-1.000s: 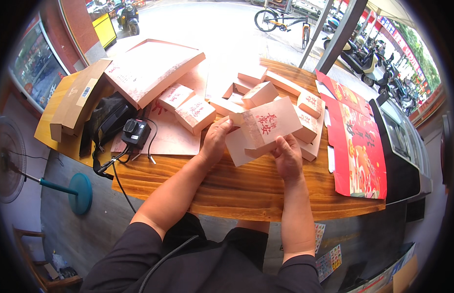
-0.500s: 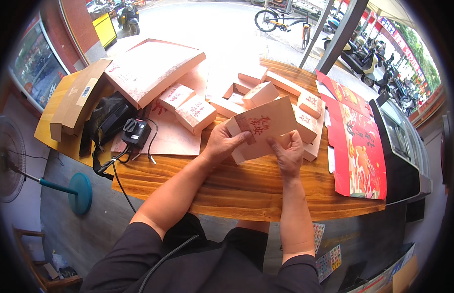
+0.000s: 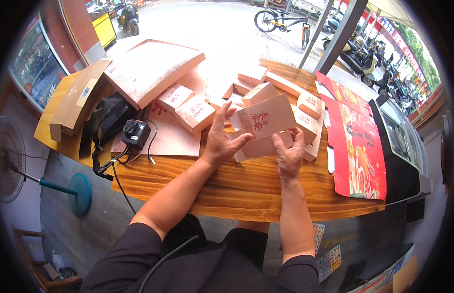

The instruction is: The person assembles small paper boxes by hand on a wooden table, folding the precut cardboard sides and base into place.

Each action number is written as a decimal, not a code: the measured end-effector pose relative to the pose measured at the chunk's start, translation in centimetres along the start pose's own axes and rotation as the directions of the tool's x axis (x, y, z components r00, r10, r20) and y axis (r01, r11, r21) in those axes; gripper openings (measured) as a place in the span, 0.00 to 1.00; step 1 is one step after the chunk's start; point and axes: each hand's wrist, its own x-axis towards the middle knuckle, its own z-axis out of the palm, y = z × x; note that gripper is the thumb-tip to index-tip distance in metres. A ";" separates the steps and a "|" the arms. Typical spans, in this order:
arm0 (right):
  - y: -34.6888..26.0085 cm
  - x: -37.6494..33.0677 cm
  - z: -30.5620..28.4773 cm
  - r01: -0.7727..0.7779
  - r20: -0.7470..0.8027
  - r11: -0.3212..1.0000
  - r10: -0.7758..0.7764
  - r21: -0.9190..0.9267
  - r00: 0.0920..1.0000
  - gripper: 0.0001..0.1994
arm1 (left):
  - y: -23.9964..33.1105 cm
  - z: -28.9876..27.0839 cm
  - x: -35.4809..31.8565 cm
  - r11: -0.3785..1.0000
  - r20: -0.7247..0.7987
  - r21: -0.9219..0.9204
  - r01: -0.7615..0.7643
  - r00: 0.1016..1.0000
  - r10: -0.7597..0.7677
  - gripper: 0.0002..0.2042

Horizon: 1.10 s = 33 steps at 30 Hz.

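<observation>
Nearest the person, both forearms are reaching up from the six o'clock edge over the wooden table (image 3: 246, 185). The left hand (image 3: 221, 139) is spreading its fingers open and pressing against the left side of a pale pink carton (image 3: 266, 124), while the right hand (image 3: 289, 154) is curling closed around the carton's lower right flap, pinching it between thumb and fingers. The carton, printed with red characters, is sitting tilted just above the tabletop near the middle of the view, between the two hands. At nine o'clock of the hands a black charger block (image 3: 135, 133) is lying with its cables trailing off the table edge, beside a black bag (image 3: 109, 122). At three o'clock a stack of red printed sheets (image 3: 356, 146) is lying flat, close to the carton but apart from it. Just beyond the hands, toward twelve o'clock, folded pink boxes (image 3: 195, 113) are crowding the table, some touching the held carton's far side. Farther, at eleven o'clock, a large flat pink box (image 3: 151, 68) is resting tilted against a brown cardboard box (image 3: 75, 100). Farthest, at twelve o'clock, a bicycle (image 3: 280, 18) is standing on the pavement.
</observation>
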 end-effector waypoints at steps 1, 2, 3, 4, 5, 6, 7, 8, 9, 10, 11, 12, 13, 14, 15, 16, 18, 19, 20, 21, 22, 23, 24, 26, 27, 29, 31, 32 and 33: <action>0.0 0.0 0.0 -0.013 -0.022 1.000 0.014 0.025 1.000 0.18 | -0.1 -0.2 0.2 0.987 0.010 0.125 -0.096 0.995 0.096 0.42; 0.1 -0.1 0.0 -0.029 -0.042 0.998 0.031 0.052 0.999 0.19 | -0.2 -0.5 0.6 0.950 0.029 0.249 -0.188 0.982 0.187 0.45; 0.1 -0.1 0.0 -0.034 -0.002 0.998 0.034 0.049 0.999 0.20 | -0.1 -0.6 0.8 0.889 0.061 0.366 -0.275 0.960 0.272 0.48; 0.0 0.0 -0.1 -0.040 0.038 0.998 0.038 0.046 0.999 0.20 | 0.2 -0.7 0.7 0.879 0.128 0.363 -0.308 0.951 0.281 0.51; -0.2 -0.1 -0.1 -0.044 0.080 0.998 0.041 0.042 0.996 0.21 | 0.5 -0.6 0.6 0.886 0.183 0.331 -0.326 0.943 0.279 0.52; -0.4 -0.2 0.0 -0.046 0.123 0.997 0.039 0.056 0.992 0.23 | 0.7 -0.3 0.3 0.892 0.237 0.298 -0.342 0.931 0.278 0.53; -0.7 -0.3 0.2 -0.049 0.166 0.996 0.037 0.069 0.985 0.24 | 0.8 -0.1 0.1 0.897 0.290 0.263 -0.355 0.916 0.277 0.53; -0.9 -0.5 0.3 -0.051 0.207 0.995 0.033 0.081 0.978 0.26 | 0.8 0.0 0.1 0.901 0.343 0.228 -0.370 0.896 0.281 0.53; -0.7 -0.6 0.3 -0.074 0.251 0.985 0.032 0.159 0.967 0.28 | 0.7 0.1 0.1 0.933 0.339 0.167 -0.320 0.907 0.250 0.53; -0.5 -0.6 0.3 -0.100 0.294 0.967 0.027 0.234 0.955 0.30 | 0.4 0.1 0.1 0.958 0.338 0.104 -0.267 0.916 0.218 0.52; -0.4 -0.7 0.4 -0.131 0.338 0.942 0.020 0.309 0.941 0.32 | 0.0 0.2 0.0 0.977 0.338 0.044 -0.210 0.923 0.184 0.52; -0.8 -0.4 0.0 -0.188 0.451 0.934 0.032 0.305 0.892 0.36 | -0.5 0.5 -0.2 0.990 0.299 -0.107 -0.090 0.947 0.118 0.49; -1.0 -0.4 0.1 -0.210 0.448 0.938 0.068 0.276 0.892 0.36 | -0.9 0.4 -0.4 0.991 0.299 -0.129 -0.046 0.951 0.083 0.48; -1.4 -0.3 0.3 -0.231 0.441 0.941 0.103 0.247 0.892 0.36 | -0.5 0.1 -0.2 0.989 0.302 -0.151 -0.003 0.952 0.049 0.48; -1.7 -0.3 0.5 -0.253 0.434 0.943 0.138 0.219 0.890 0.37 | -0.3 0.0 -0.2 0.984 0.306 -0.173 0.041 0.952 0.014 0.47; -1.9 -0.3 0.6 -0.234 0.433 0.941 0.111 0.243 0.894 0.32 | -1.0 0.3 -0.3 0.992 0.239 -0.124 -0.013 0.970 0.042 0.45; -1.6 -0.3 0.4 -0.210 0.404 0.954 0.110 0.213 0.908 0.28 | -1.2 0.2 -0.3 0.977 0.226 -0.202 0.064 0.974 -0.017 0.42; -1.3 -0.2 0.2 -0.199 0.389 0.960 0.109 0.198 0.915 0.26 | -1.2 0.1 -0.3 0.965 0.221 -0.241 0.101 0.974 -0.047 0.41; -0.7 -0.2 -0.1 -0.159 0.332 0.974 0.099 0.159 0.938 0.24 | -1.4 0.1 -0.2 0.974 0.187 -0.218 0.061 0.982 -0.020 0.38; 0.0 -0.2 -0.4 -0.121 0.274 0.986 0.085 0.117 0.958 0.22 | -1.4 0.1 -0.1 0.964 0.185 -0.249 0.097 0.981 -0.051 0.38; 0.4 -0.3 -0.6 -0.085 0.215 0.994 0.068 0.071 0.974 0.21 | -1.3 0.0 -0.1 0.951 0.184 -0.279 0.132 0.980 -0.082 0.38; 0.4 -0.2 -0.6 -0.050 0.185 0.998 0.042 0.042 0.982 0.21 | -1.1 -0.1 0.0 0.936 0.185 -0.308 0.169 0.976 -0.116 0.38; 0.2 -0.1 -0.5 -0.017 0.154 1.000 0.015 0.012 0.988 0.21 | -0.6 -0.2 0.2 0.905 0.216 -0.368 0.214 0.966 -0.141 0.37; -0.4 0.0 -0.1 -0.009 0.145 0.999 0.003 0.040 0.989 0.21 | -0.2 -0.2 0.2 0.857 0.248 -0.458 0.238 0.960 -0.134 0.36; -1.0 0.1 0.3 -0.036 0.168 0.994 0.019 0.100 0.986 0.21 | -0.1 -0.1 0.1 0.829 0.262 -0.500 0.249 0.956 -0.130 0.36; -1.6 0.0 0.7 -0.083 0.198 0.982 0.048 0.171 0.979 0.22 | -0.2 0.3 -0.2 0.799 0.284 -0.548 0.247 0.954 -0.099 0.35; -1.7 -0.2 0.9 -0.123 0.215 0.973 0.079 0.198 0.973 0.23 | -0.2 0.3 -0.3 0.780 0.310 -0.574 0.249 0.948 -0.075 0.34; -1.7 -0.2 0.7 -0.132 0.228 0.972 0.087 0.193 0.970 0.23 | -0.1 0.4 -0.2 0.775 0.328 -0.578 0.254 0.943 -0.065 0.33; -1.5 -0.2 0.5 -0.142 0.240 0.972 0.094 0.188 0.966 0.23 | -0.1 0.4 -0.2 0.771 0.344 -0.582 0.259 0.937 -0.055 0.33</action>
